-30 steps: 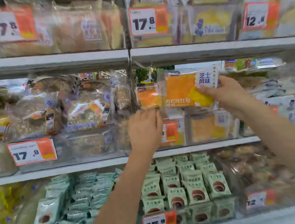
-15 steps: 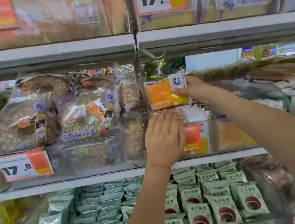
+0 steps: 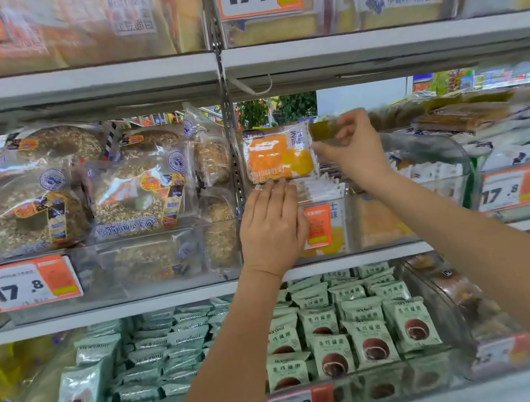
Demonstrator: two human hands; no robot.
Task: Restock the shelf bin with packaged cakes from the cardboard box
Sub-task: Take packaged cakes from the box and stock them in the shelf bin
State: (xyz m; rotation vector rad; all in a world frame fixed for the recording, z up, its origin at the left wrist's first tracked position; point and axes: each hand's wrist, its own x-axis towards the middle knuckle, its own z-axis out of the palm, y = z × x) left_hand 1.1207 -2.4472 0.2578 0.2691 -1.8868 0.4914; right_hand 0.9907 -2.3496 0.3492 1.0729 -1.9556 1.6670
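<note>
An orange and white packaged cake (image 3: 276,155) stands upright at the top of the clear shelf bin (image 3: 349,224) on the middle shelf. My right hand (image 3: 350,148) pinches the packet's right edge. My left hand (image 3: 271,225) lies flat against the bin's front wall with straight fingers, its fingertips just under the packet. More packets of the same cake (image 3: 318,188) stand in a row in the bin behind it. The cardboard box is out of view.
Bagged grain bread (image 3: 136,189) fills the bin to the left. Green snack packets (image 3: 364,335) fill the shelf below. An upper shelf edge (image 3: 371,46) hangs close above the bin. Another clear bin (image 3: 434,161) stands to the right.
The camera has moved closer. My right hand has brought the packet down and left onto the top of the bin's row. My left hand has stayed on the bin's front.
</note>
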